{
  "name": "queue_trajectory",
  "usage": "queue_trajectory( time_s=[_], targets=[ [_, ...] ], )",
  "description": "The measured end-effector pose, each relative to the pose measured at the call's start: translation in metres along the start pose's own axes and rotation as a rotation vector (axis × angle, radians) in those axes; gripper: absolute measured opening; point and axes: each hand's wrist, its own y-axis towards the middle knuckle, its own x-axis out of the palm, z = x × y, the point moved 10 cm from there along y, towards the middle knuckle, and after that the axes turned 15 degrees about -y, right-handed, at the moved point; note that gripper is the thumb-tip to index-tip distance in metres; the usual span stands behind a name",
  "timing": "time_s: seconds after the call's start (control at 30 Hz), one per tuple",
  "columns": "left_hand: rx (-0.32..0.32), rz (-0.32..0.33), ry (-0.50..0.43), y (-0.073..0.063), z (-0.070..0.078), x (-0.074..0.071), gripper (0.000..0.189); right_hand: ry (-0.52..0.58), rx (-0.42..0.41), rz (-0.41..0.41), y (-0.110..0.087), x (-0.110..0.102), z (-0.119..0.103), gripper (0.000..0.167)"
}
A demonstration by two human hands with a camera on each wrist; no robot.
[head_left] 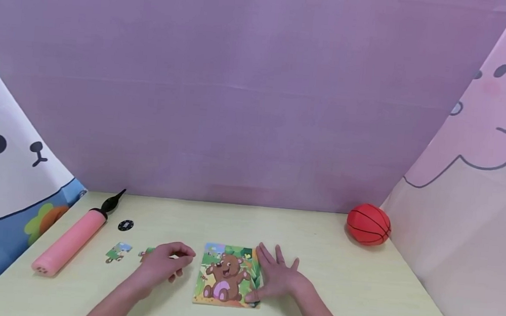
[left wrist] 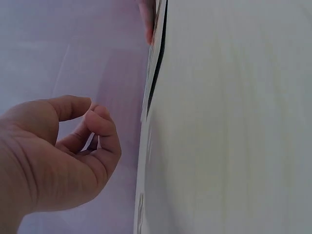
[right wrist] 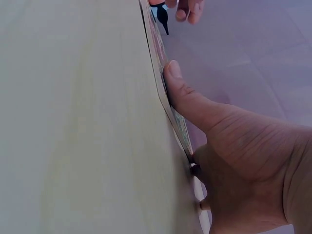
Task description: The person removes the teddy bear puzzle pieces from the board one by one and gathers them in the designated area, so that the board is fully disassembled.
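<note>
A square jigsaw puzzle with a brown bear picture lies flat on the table, its visible picture filled in. My right hand rests at its right side, fingers spread and straight; in the right wrist view the thumb presses on the picture face near the edge. Left of the puzzle my left hand hovers with fingers loosely bent, thumb near the index finger and nothing between them. A puzzle piece shows partly from behind the left hand. Farther left lie more joined or overlapping puzzle pieces.
A pink hand pump with a black nozzle lies along the left side of the table. Near it is a black round chip. A red ball with black lines sits at the back right, by the purple cloth backdrop.
</note>
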Motion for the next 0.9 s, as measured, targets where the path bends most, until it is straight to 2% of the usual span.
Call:
queue_trajectory(
  time_s=[0.27,0.57,0.9],
  targets=[
    [0.027,-0.078,-0.028,0.013,-0.001,0.029,0.019,0.007,0.001,-0.004,0.002,0.003,-0.001,0.126],
    [0.051,-0.211,-0.144,0.024,-0.003,0.062,0.025,0.012,0.005,-0.003,0.003,0.004,0.001,0.127],
    [0.048,-0.244,-0.156,0.029,-0.004,0.093,0.022,0.021,-0.003,-0.004,0.002,0.001,0.0,0.127]
  ],
)
